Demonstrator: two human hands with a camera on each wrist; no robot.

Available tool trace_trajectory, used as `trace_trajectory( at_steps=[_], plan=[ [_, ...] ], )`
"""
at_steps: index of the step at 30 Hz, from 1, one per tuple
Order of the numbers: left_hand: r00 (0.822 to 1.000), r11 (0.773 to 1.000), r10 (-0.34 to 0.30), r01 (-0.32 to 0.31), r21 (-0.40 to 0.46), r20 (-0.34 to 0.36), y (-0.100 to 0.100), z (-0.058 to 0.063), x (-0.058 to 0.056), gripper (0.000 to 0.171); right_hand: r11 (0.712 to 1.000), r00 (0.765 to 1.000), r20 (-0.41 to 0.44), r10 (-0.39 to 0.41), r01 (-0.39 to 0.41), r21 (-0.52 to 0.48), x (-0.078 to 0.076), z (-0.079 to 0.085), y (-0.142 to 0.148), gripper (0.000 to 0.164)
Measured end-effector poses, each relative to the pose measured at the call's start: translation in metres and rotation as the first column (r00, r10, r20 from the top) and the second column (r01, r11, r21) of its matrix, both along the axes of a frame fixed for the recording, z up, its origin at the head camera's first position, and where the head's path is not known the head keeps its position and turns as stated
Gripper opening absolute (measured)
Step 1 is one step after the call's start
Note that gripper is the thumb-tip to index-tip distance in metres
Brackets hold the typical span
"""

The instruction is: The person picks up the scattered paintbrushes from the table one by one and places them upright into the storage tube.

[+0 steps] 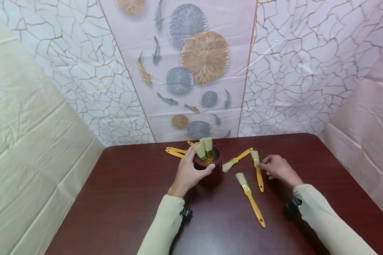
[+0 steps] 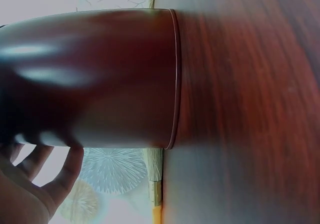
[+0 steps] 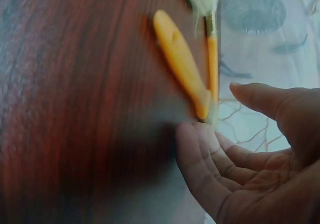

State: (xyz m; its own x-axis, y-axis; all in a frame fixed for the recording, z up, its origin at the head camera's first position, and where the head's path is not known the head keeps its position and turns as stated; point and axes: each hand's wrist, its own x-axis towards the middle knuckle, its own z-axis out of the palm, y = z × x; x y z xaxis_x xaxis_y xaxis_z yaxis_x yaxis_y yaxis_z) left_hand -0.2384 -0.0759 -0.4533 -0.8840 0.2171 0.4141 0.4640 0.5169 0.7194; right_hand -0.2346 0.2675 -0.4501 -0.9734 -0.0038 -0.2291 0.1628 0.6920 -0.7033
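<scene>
My left hand (image 1: 189, 173) holds a dark red-brown cylindrical pot (image 1: 211, 177), thumb at the front of the rim and fingers round its far left side. In the left wrist view the pot (image 2: 100, 79) stands upright on the table. Several paintbrushes (image 1: 205, 148) stand in it, bristles up. At the right, my right hand (image 1: 279, 168) is beside a yellow-handled paintbrush (image 1: 258, 173) lying on the table. The right wrist view has its thumb spread from the fingers (image 3: 200, 164), whose tips are close to the brush; whether they touch it I cannot tell.
Another paintbrush (image 1: 251, 202) lies nearer me, and one (image 1: 237, 160) lies just right of the pot. More yellow handles (image 1: 175, 151) show behind my left hand. The dark wooden table (image 1: 121, 198) ends at a patterned cloth backdrop (image 1: 198, 106).
</scene>
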Motion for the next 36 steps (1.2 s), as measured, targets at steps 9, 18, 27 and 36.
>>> trace_trajectory(
  at_steps=[9,18,27,36],
  plan=[
    [0.999,1.0,0.019,-0.019,0.009,0.027,-0.004,-0.002,0.003,0.09,0.996,1.0,-0.015,-0.024,0.026,0.083,-0.01,-0.007,-0.009,0.039],
    [0.999,1.0,0.015,-0.015,0.002,0.039,0.003,0.003,0.003,0.09,0.976,1.0,-0.017,-0.026,0.029,0.214,-0.023,-0.009,-0.023,0.046],
    [1.0,1.0,0.003,-0.003,0.014,0.02,0.007,-0.001,0.002,0.087,0.99,0.998,0.037,-0.055,0.05,0.13,-0.015,-0.009,-0.023,0.04],
    [1.0,0.999,0.009,-0.008,0.033,-0.009,0.004,-0.001,0.001,0.086,0.998,0.999,-0.026,-0.047,0.048,0.043,-0.007,0.009,-0.036,0.032]
  ],
)
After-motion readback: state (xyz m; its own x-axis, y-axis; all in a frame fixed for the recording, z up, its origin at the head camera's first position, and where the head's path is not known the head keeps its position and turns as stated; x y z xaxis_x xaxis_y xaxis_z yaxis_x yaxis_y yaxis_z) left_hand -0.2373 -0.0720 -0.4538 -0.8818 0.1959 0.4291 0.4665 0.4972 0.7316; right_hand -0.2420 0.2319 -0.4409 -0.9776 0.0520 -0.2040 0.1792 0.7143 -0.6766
